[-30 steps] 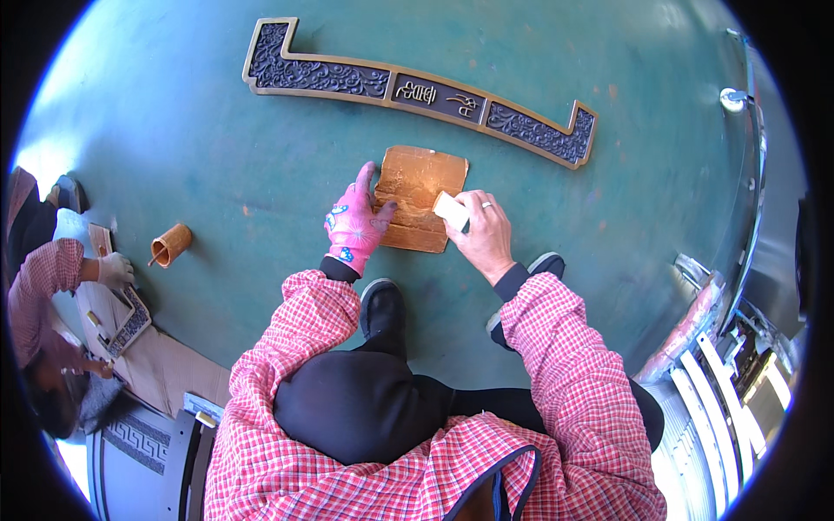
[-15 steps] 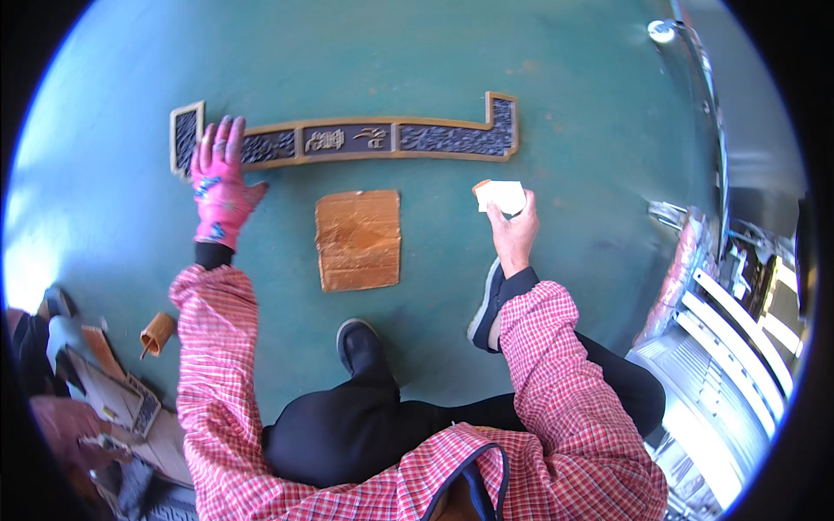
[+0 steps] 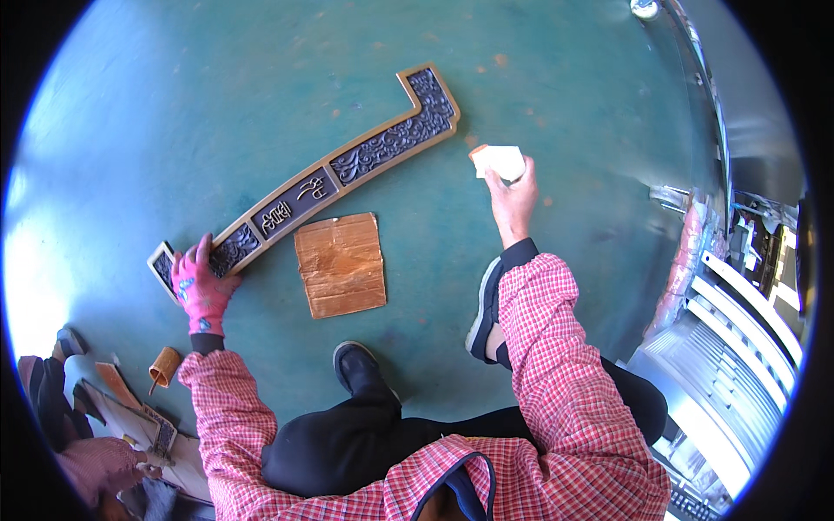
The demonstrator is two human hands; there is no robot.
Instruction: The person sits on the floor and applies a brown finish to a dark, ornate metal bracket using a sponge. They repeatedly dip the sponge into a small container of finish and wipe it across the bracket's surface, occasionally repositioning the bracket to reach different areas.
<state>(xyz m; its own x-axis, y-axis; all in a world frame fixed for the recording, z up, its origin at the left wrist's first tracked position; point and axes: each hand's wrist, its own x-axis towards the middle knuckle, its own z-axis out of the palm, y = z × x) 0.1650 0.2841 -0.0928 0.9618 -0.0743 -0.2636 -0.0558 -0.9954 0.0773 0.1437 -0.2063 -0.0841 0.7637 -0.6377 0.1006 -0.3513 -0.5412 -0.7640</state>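
A long curved ornamental panel (image 3: 300,187) lies slanted on the green floor, its left end nearer me and its right end farther off. It has a gold-coloured rim, dark relief sections and raised characters in the middle. My left hand (image 3: 201,282), in a pink glove, grips the panel near its left end, fingers over the top and thumb at the near edge. My bare right hand (image 3: 512,198) pinches a small white block (image 3: 502,161) with an orange end, held apart from the panel. A creased brown cardboard piece (image 3: 343,269) lies just below the panel's middle.
An orange-brown cup (image 3: 163,366) with a thin stick lies left of my knee. Another person (image 3: 95,464) works beside a similar panel at lower left. Stacked curved metal strips (image 3: 738,339) and a pink wrapped bundle (image 3: 682,269) line the right side.
The panel has swung from nearly level to slanted, its left end drawn toward me with my left hand. My left hand has closed on it. My right hand has shifted slightly farther away.
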